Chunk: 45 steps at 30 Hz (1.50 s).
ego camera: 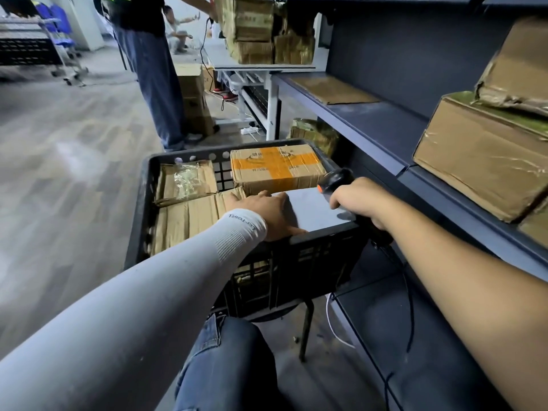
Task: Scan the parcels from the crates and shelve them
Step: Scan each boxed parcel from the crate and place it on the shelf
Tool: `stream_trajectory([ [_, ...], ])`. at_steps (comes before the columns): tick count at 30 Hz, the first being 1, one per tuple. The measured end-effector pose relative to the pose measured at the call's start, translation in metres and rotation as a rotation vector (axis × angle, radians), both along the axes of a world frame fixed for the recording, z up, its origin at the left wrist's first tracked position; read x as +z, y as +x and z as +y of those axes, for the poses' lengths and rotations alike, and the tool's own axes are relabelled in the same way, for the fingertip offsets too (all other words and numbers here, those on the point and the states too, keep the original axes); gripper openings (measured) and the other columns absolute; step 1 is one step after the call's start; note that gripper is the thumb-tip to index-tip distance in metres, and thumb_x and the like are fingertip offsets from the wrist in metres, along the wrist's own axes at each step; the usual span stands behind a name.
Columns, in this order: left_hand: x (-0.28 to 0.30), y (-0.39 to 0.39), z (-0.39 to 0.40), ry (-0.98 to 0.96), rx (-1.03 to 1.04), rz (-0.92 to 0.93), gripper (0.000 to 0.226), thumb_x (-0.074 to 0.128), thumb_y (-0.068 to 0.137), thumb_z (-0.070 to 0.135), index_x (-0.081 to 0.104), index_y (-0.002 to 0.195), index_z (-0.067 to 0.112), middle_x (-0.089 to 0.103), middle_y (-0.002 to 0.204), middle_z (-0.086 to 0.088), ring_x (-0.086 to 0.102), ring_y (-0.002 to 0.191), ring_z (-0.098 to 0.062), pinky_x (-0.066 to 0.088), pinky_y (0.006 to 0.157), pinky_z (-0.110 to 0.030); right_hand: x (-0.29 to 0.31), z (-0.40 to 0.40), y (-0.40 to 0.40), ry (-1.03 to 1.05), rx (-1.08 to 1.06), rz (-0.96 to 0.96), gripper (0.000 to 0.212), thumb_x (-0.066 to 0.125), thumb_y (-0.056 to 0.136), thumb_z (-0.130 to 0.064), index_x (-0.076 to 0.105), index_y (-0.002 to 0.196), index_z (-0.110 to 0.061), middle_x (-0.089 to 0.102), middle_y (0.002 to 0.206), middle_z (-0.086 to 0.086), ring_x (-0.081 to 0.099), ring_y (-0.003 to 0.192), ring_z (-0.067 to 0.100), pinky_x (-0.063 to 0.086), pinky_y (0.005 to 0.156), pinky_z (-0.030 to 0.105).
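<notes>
Black slatted plastic crate sits on a dark-legged stand just beside the dark blue metal shelving. Inside it: a brown cardboard parcel crossed with orange tape at the far right, a flat brown parcel under clear plastic wrap at the far left, a wide brown taped carton at the near left, and a flat grey parcel at the near right.

Left hand, arm in a light grey sleeve, lies on the grey parcel's left edge with fingers straight and spread, thumb along the near edge by the crate rim; fingertips reach the carton. Nothing gripped.

Right hand is curled around the handle of a black handheld barcode scanner with an orange trigger, head aimed over the grey parcel. Its cable hangs down past the crate.

Worn brown cardboard boxes are stacked on the shelf to the right. A person in blue jeans stands beyond the crate.
</notes>
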<state>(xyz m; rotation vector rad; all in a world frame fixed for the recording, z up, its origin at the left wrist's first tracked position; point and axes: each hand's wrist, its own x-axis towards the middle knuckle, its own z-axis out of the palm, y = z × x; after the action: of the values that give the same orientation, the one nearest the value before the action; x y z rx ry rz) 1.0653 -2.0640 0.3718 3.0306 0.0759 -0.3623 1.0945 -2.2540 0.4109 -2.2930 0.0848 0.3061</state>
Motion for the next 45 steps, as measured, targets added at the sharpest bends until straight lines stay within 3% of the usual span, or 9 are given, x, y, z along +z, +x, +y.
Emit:
stream_trajectory([
  [5,-0.004,0.007,0.002,0.062,-0.042,-0.005,0.088,0.058,0.079,0.082,0.029,0.153,0.045,0.051,0.148,0.004,0.048,0.139,-0.028,0.024,0.111,-0.069,-0.003,-0.002,-0.001,-0.023,0.004,0.016,0.03,0.068,0.087,-0.012,0.061,0.115,-0.006,0.058,0.092,0.002,0.059,0.074,0.013,0.039,0.06,0.029],
  [9,-0.006,0.011,0.001,0.039,-0.044,-0.008,0.089,0.062,0.085,0.062,0.016,0.159,0.047,0.05,0.15,0.0,0.046,0.141,-0.029,0.027,0.113,-0.07,0.001,0.001,-0.003,-0.038,0.053,0.107,0.046,0.07,0.08,-0.013,0.058,0.124,-0.007,0.062,0.116,0.011,0.063,0.105,0.029,0.053,0.09,0.04],
  [15,-0.004,0.011,-0.001,-0.061,-0.055,-0.083,0.095,0.074,0.083,0.056,0.018,0.159,0.045,0.053,0.15,-0.002,0.042,0.145,-0.026,0.019,0.118,-0.066,0.002,-0.002,0.0,0.073,0.028,0.151,0.024,0.068,0.081,-0.008,0.061,0.104,-0.007,0.064,0.091,0.008,0.059,0.088,0.026,0.048,0.085,0.038],
  [20,0.0,0.006,-0.001,-0.043,-0.09,-0.217,0.105,0.078,0.07,0.075,0.026,0.155,0.04,0.056,0.14,-0.011,0.057,0.129,-0.033,0.019,0.12,-0.067,-0.002,-0.007,0.001,0.176,-0.028,0.102,0.013,0.069,0.085,-0.01,0.063,0.096,-0.01,0.065,0.09,0.005,0.062,0.091,0.022,0.05,0.099,0.043],
  [25,0.016,0.005,0.0,0.049,-0.125,-0.322,0.106,0.079,0.063,0.077,0.031,0.15,0.039,0.051,0.142,-0.014,0.058,0.125,-0.04,0.021,0.118,-0.064,-0.011,-0.012,0.004,0.276,-0.074,0.076,0.05,0.08,0.061,-0.026,0.072,0.109,-0.017,0.073,0.111,0.005,0.067,0.106,0.027,0.052,0.103,0.048],
  [29,0.034,0.003,0.003,0.12,-0.151,-0.404,0.106,0.078,0.061,0.079,0.035,0.147,0.037,0.051,0.141,-0.014,0.059,0.122,-0.041,0.029,0.115,-0.06,-0.015,-0.016,0.001,0.375,-0.104,0.001,0.064,0.076,0.056,-0.029,0.069,0.119,-0.018,0.071,0.119,0.003,0.066,0.111,0.026,0.052,0.101,0.044],
  [34,0.054,-0.01,0.004,0.094,-0.124,-0.484,0.099,0.079,0.061,0.076,0.039,0.142,0.036,0.051,0.142,-0.014,0.058,0.122,-0.042,0.031,0.113,-0.059,-0.01,-0.022,-0.013,0.477,-0.124,-0.144,0.026,0.075,0.076,-0.01,0.078,0.101,-0.018,0.078,0.111,-0.004,0.068,0.11,0.02,0.05,0.098,0.037],
  [40,0.069,-0.029,-0.014,0.048,-0.132,-0.582,0.097,0.079,0.061,0.075,0.042,0.14,0.034,0.05,0.14,-0.014,0.056,0.121,-0.044,0.038,0.108,-0.054,-0.004,-0.044,-0.025,0.667,-0.215,-0.255,0.025,0.076,0.069,-0.011,0.081,0.093,-0.017,0.079,0.103,-0.008,0.071,0.108,0.021,0.052,0.106,0.044],
  [45,0.071,-0.044,-0.049,-0.053,-0.18,-0.646,0.098,0.087,0.061,0.061,0.043,0.143,0.031,0.037,0.149,-0.017,0.041,0.133,-0.047,0.051,0.094,-0.057,0.004,-0.075,-0.047,0.736,-0.261,-0.297,0.024,0.071,0.086,-0.004,0.078,0.1,-0.022,0.077,0.105,-0.011,0.065,0.085,0.011,0.051,0.077,0.04],
])
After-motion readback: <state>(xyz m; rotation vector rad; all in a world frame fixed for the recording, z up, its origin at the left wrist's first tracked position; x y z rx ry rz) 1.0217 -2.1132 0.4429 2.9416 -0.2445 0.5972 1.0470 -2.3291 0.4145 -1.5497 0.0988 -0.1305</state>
